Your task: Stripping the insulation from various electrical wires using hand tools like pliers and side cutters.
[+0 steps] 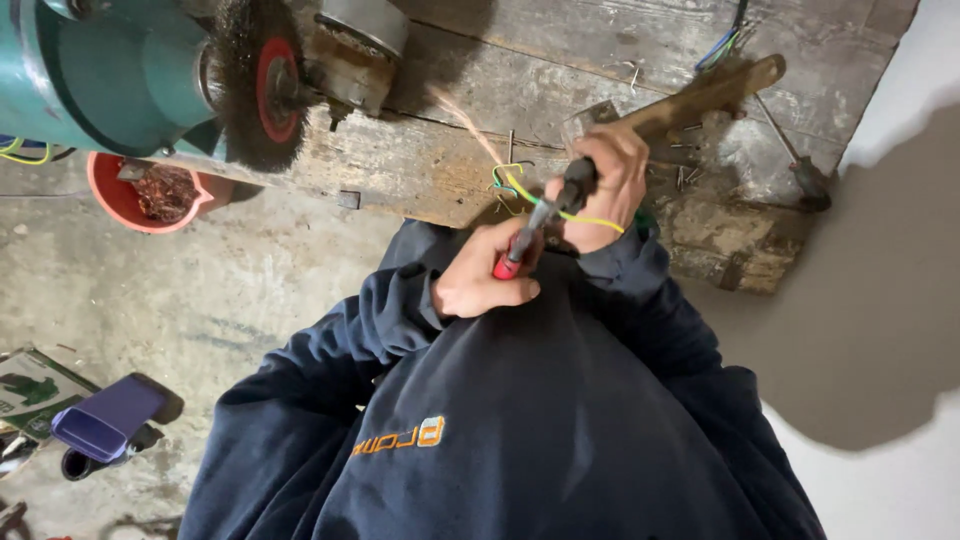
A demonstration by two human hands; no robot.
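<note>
My left hand (478,285) is closed around the red handle of a pair of pliers (540,222), held close to my chest. The tool's dark head points up toward my right hand (612,185). That hand pinches a yellow-green wire (520,186) that loops out to the left over the edge of the worn wooden bench (450,150). The wire also trails across my right fingers. Both hands are nearly touching, just in front of the bench edge. My dark sweatshirt fills the lower part of the view.
A teal bench motor (120,70) with a wire brush wheel (262,85) sits on the bench's left end. Under it stands a red bucket (125,200) of scrap. A wooden-handled hammer (705,95), a screwdriver (795,160) and loose nails lie by my right hand. A purple container (105,415) lies on the concrete floor.
</note>
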